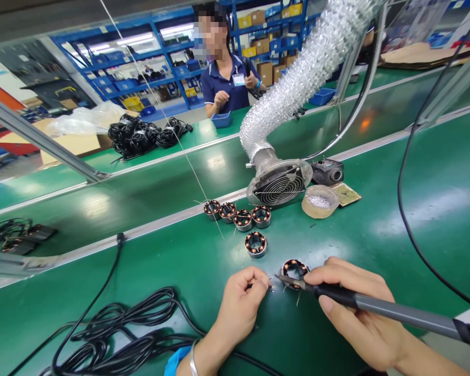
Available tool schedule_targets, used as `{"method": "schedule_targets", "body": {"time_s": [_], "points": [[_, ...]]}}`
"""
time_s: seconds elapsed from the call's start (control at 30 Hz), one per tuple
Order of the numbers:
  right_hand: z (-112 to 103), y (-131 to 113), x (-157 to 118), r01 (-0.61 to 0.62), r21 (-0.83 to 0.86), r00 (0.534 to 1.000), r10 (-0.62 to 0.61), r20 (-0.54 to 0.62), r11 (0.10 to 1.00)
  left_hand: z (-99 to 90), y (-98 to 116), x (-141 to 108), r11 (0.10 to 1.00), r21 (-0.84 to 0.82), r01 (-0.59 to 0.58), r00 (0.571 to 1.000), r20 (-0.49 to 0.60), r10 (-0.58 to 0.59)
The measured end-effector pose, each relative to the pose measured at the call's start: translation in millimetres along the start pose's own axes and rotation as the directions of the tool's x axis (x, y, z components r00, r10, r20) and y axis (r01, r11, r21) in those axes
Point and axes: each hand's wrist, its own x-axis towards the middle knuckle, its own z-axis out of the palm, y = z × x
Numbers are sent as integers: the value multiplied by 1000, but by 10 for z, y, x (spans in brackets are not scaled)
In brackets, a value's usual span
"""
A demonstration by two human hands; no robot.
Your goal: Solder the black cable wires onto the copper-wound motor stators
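Observation:
My right hand is closed around a soldering iron with a grey and black handle. The iron's tip points left and lies across the near side of a motor stator with copper windings. Just left of that tip, my left hand pinches a cable end, with thin wire ends poking out past the fingertips. The fingers hide most of this cable end. Another stator sits a little behind, and several more stators stand grouped beyond it, some with loose wire ends.
A coiled black cable lies at the left front. Behind the stators stand a fume extractor on a silver duct, a round tub and a flat pad. Across the bench a person holds something black near cable bundles.

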Motion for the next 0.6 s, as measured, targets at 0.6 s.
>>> {"method": "schedule_targets", "body": {"time_s": [0.6], "points": [[66,-67,-30,204,-43,978,-202,50,978,16,18,-16,999,38,-10,1000,7,10]]}}
